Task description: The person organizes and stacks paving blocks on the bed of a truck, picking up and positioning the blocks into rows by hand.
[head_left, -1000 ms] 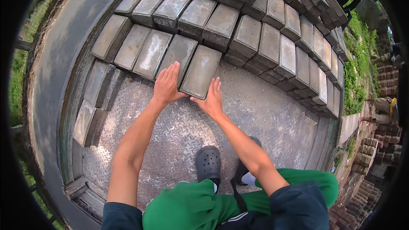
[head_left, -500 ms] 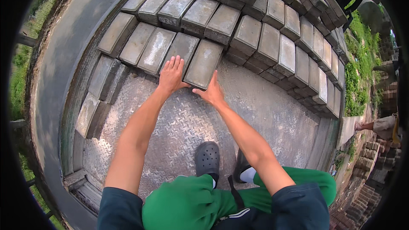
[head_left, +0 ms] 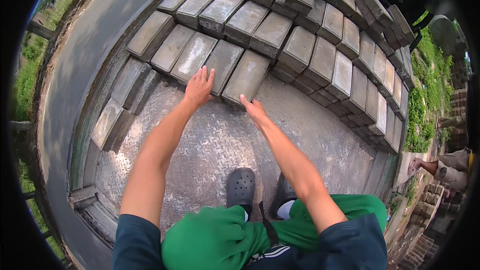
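Note:
Several grey concrete paving blocks lie in a row in front of me. My left hand (head_left: 199, 90) is open, its fingers stretched over the near end of one paving block (head_left: 225, 62) and the edge of its pale-stained neighbour (head_left: 194, 57). To its right, at the end of the row, another paving block (head_left: 246, 76) juts slightly nearer to me. At the near right corner of that block is my right hand (head_left: 254, 109), fingers apart and not wrapped round it. Whether its fingertips touch the block I cannot tell.
Stepped stacks of blocks (head_left: 327, 67) curve behind and to the right. More blocks (head_left: 111, 126) line the left side. I stand on a metal tread-plate floor (head_left: 200, 145). A grey road (head_left: 75, 95) runs along the left; another person's leg (head_left: 427, 166) shows at the far right.
My right hand has slipped from the end block's right side to its near end. My left hand stays near the blocks' front edge. The view has shifted a little.

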